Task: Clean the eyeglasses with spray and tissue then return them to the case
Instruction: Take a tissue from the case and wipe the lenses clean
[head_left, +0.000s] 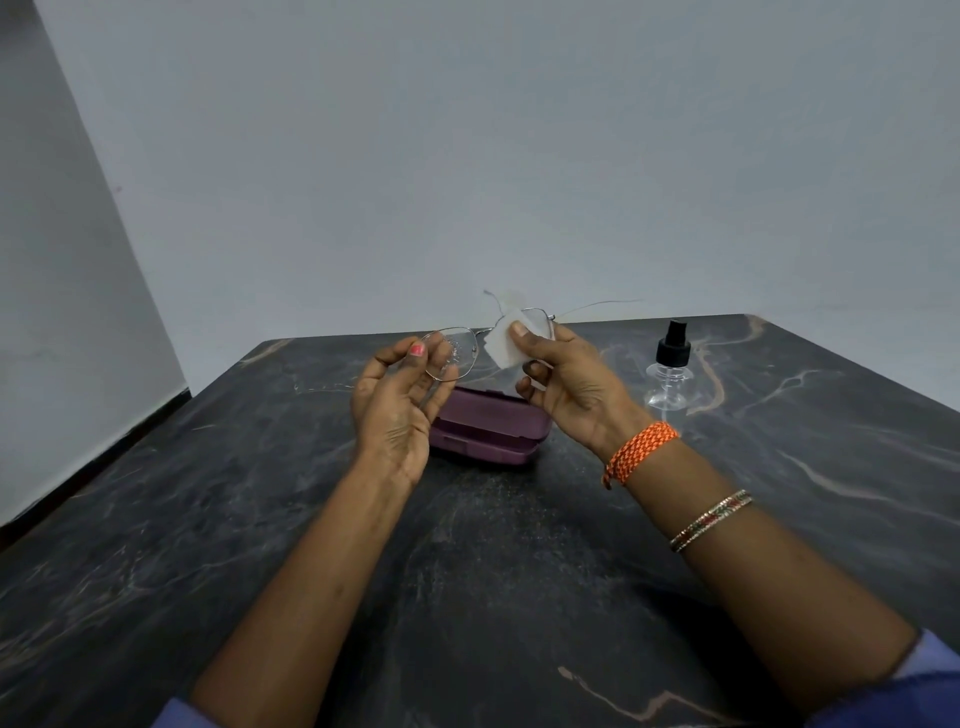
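Currently both hands are raised over the desk (467, 545). Left hand (397, 410) pinches the eyeglasses (452, 353) at the left lens rim, thumb and fingertips curled on the frame. Right hand (571, 379) pinches a folded white tissue (501, 343) against the other lens, thumb on top. Purple case (488, 431) sits closed on the desk below the hands. Spray bottle (670, 371) stands upright to the right, apart from the case.
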